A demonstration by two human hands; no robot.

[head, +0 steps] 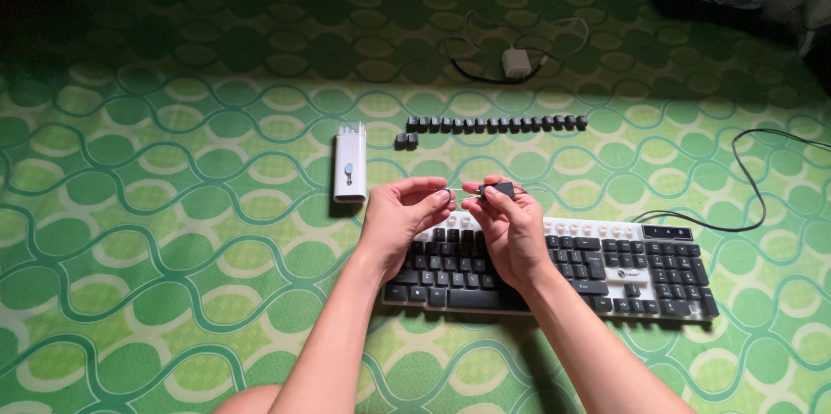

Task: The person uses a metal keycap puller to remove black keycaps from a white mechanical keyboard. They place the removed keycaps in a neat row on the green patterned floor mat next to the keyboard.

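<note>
Green wave-patterned mat (156, 232) covers the whole surface, dim toward the far edge. Left to right: white slim rectangular tool case (350, 163) lies left of centre, lengthwise. Left hand (402, 211) hovers above the keyboard's left end, fingertips pinched on a thin wire puller (459, 192). Right hand (511, 224) sits just beside it, thumb and fingers clamped on a black keycap (498, 190) at the puller's other end. Hands nearly touching. Keyboard (606, 271), white body with black keys, lies near the mat's near edge, top row bare white. Beyond the hands, a row of pulled black keycaps (496, 123), two loose ones at its left. White charger (516, 63) with cable farther back. Black cable (744, 189) loops toward the right edge.
</note>
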